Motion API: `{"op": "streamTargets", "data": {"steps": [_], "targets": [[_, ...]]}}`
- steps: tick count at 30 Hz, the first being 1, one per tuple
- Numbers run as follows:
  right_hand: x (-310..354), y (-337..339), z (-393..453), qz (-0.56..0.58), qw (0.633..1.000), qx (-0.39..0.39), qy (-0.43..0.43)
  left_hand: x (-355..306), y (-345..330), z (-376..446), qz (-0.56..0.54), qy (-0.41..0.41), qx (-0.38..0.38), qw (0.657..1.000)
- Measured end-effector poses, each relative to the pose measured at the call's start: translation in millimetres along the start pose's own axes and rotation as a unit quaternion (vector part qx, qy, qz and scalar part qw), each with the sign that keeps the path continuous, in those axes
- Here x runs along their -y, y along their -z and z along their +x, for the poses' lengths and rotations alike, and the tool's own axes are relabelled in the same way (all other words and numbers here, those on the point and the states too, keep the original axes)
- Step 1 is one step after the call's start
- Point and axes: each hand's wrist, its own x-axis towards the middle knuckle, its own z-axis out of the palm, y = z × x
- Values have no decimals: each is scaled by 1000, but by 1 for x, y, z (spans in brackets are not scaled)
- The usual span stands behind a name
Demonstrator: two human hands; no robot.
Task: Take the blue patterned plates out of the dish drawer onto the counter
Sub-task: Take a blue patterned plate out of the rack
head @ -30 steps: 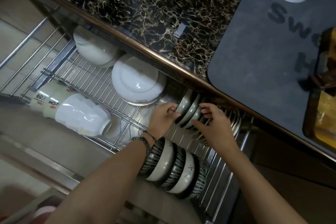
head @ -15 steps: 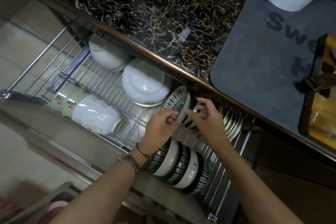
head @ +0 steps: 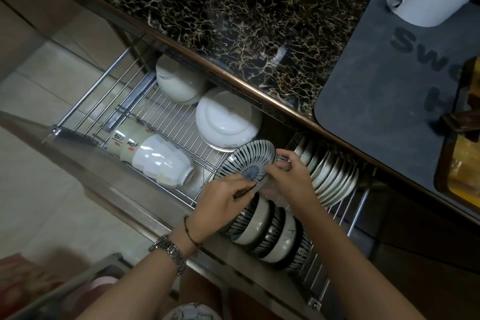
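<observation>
— Over at nine o'clock in the dish drawer [head: 166,125], what is lying there?
— White cups [head: 161,161] are lying on their sides on the wire rack.
— And the blue patterned plate [head: 248,161]?
— It is tilting just above the rack, mid-drawer. The left hand [head: 223,201] is clamping its lower edge; the right hand [head: 291,176] is pinching its three o'clock rim.
— Further right?
— Pale plates [head: 330,176] are standing in slots under the bench [head: 233,21] edge.

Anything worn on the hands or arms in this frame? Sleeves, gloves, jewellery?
No gloves and no sleeves in view; both forearms are bare. The left wrist carries a silver metal-link watch and, nearer the hand, a thin dark cord bracelet. The right hand and wrist show nothing worn.
</observation>
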Motion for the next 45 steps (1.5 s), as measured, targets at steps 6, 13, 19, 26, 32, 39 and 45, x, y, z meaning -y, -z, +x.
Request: {"op": "streamTargets", "data": {"steps": [6,13,19,26,32,39,45], "targets": [[8,-3,-10,71,997,31,16,0,10,-8,-39,0,-4,999],[20,8,-22,110,990,80,43,12,61,-13,-117,133,-126,976],[35,20,-34,131,984,110,54,21,93,-5,-200,300,-150,921],[51,36,-45,189,974,114,55,-15,108,3,-306,292,-125,897],[81,54,-44,191,970,124,83,-48,126,26,-289,264,-138,910],[127,65,-17,152,972,109,139,-68,158,85,-274,220,-145,925],[160,65,18,146,975,63,156,-72,169,152,-288,188,-134,930]]}}
